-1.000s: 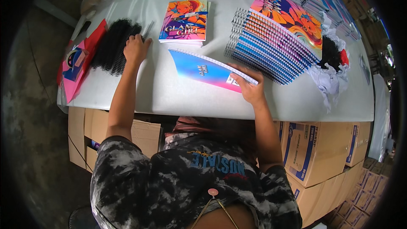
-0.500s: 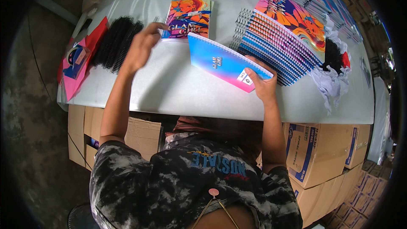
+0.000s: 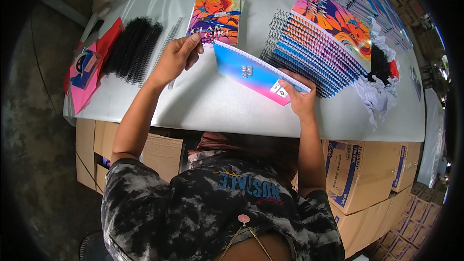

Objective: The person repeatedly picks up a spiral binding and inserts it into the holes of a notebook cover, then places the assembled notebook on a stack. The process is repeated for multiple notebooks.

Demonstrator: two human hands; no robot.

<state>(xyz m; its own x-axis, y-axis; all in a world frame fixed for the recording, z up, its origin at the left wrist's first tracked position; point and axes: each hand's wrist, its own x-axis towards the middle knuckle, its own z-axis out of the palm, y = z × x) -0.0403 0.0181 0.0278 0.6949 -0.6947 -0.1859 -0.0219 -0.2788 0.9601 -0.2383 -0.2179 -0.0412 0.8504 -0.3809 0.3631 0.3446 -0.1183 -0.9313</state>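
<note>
Notebook (image 3: 253, 70), one, blue to pink: off the table (image 3: 227, 116), tilted, in the grasp of the right hand (image 3: 300, 95), whose thumb and fingers were clamped on its right end, beside a white label. A row of holes ran along its upper edge; no coil showed in them.

Left hand (image 3: 178, 63), one: raised just beside the notebook's left corner, thumb and fingers drawn together. Whether they pinched a coil could not be told.

Pale coil (image 3: 167, 38), one: partly behind the left hand; lying or held, unclear.

Black coils (image 3: 134, 50), one row: loose, left of the left hand, next to a red sheet (image 3: 114, 38).

Coiled pile (image 3: 316, 60), one: fanned notebooks, coils along their edges, ends projecting at the left. Judged as already bound, the ends seemingly untrimmed.

Front stack (image 3: 227, 36), one: bright covers, a blue-handled tool (image 3: 224, 16) on top; binding not readable.

Status, by judgement: many pieces done; the held notebook appeared unbound, and the loose coils unused. How many notebooks remained could not be counted.
</note>
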